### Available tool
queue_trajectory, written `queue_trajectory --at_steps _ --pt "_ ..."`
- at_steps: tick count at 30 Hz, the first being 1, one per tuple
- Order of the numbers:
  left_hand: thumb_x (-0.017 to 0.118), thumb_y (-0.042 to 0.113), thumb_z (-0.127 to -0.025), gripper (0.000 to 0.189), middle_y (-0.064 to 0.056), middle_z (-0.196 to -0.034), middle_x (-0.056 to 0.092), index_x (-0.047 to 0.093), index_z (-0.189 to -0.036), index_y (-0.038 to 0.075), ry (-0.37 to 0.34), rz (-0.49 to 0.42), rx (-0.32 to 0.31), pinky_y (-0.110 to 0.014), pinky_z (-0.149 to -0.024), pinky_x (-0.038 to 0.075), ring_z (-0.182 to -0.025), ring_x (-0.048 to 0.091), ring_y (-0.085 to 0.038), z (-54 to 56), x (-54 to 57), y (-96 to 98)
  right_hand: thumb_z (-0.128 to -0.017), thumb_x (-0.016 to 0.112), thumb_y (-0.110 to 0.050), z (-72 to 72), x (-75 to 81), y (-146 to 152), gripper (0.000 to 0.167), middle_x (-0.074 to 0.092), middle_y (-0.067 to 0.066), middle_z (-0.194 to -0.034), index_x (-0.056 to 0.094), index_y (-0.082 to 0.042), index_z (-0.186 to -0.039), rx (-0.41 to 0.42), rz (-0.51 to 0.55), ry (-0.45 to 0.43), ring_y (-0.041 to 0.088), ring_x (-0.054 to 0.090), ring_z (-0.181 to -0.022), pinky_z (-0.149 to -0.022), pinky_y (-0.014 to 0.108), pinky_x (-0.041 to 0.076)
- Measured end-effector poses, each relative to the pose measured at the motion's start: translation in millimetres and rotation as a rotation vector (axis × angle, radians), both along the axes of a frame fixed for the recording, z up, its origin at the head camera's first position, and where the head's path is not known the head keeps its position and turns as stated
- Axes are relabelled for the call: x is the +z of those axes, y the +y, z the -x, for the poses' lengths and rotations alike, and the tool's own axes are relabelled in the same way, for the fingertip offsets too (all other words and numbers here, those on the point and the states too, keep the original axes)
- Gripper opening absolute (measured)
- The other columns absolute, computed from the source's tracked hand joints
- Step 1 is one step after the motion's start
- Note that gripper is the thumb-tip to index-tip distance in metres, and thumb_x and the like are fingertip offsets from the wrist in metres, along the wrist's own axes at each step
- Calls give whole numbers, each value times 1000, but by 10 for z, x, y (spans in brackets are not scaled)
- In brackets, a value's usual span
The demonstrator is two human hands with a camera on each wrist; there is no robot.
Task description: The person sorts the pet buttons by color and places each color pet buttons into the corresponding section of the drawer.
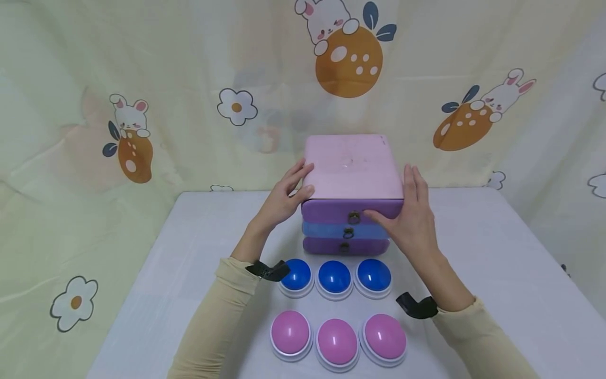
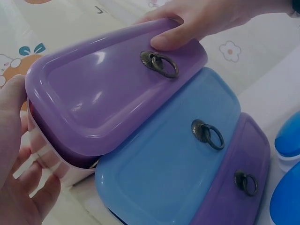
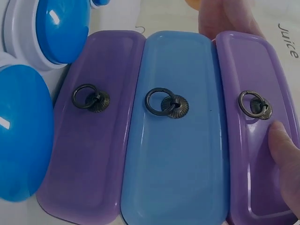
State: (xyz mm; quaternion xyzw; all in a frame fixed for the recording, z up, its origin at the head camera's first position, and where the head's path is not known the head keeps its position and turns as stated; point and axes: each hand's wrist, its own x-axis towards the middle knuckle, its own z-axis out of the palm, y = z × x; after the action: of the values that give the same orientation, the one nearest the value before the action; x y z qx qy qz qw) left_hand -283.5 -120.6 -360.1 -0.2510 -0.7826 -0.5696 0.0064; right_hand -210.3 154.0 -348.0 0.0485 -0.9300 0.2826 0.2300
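A small chest of drawers (image 1: pixel 350 171) stands at the table's middle, with a pink top and three drawer fronts facing me. Its top purple drawer (image 2: pixel 108 89) sits slightly out of the pink case, a narrow gap showing at the left end. Below it are a blue drawer (image 3: pixel 176 154) and a lower purple drawer (image 3: pixel 96 154), each with a ring pull. My left hand (image 1: pixel 280 202) touches the chest's upper left side with loosely spread fingers. On the right, my right hand (image 1: pixel 417 223) lays straight fingers along the side, its thumb pressing the top drawer's front beside the ring pull (image 1: pixel 353 217).
In front of the chest is a row of three blue domed push buttons (image 1: pixel 334 277) on white bases. Nearer me sits a row of three pink ones (image 1: pixel 337 341). A patterned curtain (image 1: pixel 189 131) hangs behind the white table (image 1: pixel 478 252).
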Motion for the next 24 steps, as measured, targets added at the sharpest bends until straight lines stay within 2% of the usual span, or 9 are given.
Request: queue_trajectory --at_steps 4,10,13,19,24 --pt "57 27 -95 54 8 -160 15 38 -146 25 -6 5 -5 -50 -110 33 -147 18 -23 -15 26 10 -71 81 -42 13 -21 1 115 14 14 -158 5 -18 -154 3 38 8 43 31 -137 -100 63 37" --pt "55 17 -95 55 -7 -160 15 37 -147 10 -20 11 -9 -53 -110 32 -147 18 -31 -202 264 27 -72 80 -41 26 -26 -8 113 20 15 -156 6 -18 -154 5 65 0 41 33 -136 -102 63 36" --pt "55 17 -95 55 -9 -160 15 37 -146 9 -20 13 -6 -53 -110 32 -146 18 -31 -247 314 31 -73 80 -41 40 -32 -16 111 24 17 -154 8 -16 -154 10 81 -6 40 34 -136 -103 62 35" --pt "54 15 -96 55 -9 -160 14 36 -147 9 -30 14 -9 -53 -111 31 -146 18 -31 -242 299 38 -73 80 -40 65 -56 -17 108 32 18 -150 12 -14 -153 10 97 -20 39 38 -133 -105 60 36" --pt "55 18 -96 55 -1 -161 14 37 -147 16 -23 20 1 -53 -112 30 -147 17 -27 -90 126 18 -73 81 -39 93 -58 -15 99 37 18 -147 24 -10 -149 23 96 -16 38 40 -130 -104 59 37"
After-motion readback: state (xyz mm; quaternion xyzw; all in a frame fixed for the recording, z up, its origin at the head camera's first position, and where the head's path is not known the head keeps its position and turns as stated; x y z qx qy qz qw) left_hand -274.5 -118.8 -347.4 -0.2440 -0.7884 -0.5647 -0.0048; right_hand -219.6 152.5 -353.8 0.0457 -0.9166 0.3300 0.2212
